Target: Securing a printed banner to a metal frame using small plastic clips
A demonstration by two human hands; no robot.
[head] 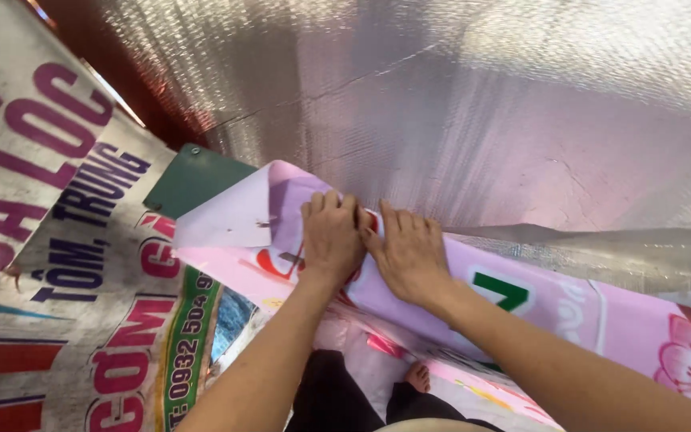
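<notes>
1. Head view: left hand (331,238) and right hand (409,254) lie side by side, fingers flat and extended, pressing the pink printed banner (569,300) at frame centre; nothing is grasped.
2. Banner edge overlaps silver bubble-foil sheet (457,104), which runs toward 12 o'clock.
3. Risk: curled corner (233,216) at 9 o'clock of the hands may spring back; uneven pressure could crease the fold.
4. Risk: bare foot (418,376) at 6 o'clock stands on slick sheeting, judged a slip hazard.
</notes>
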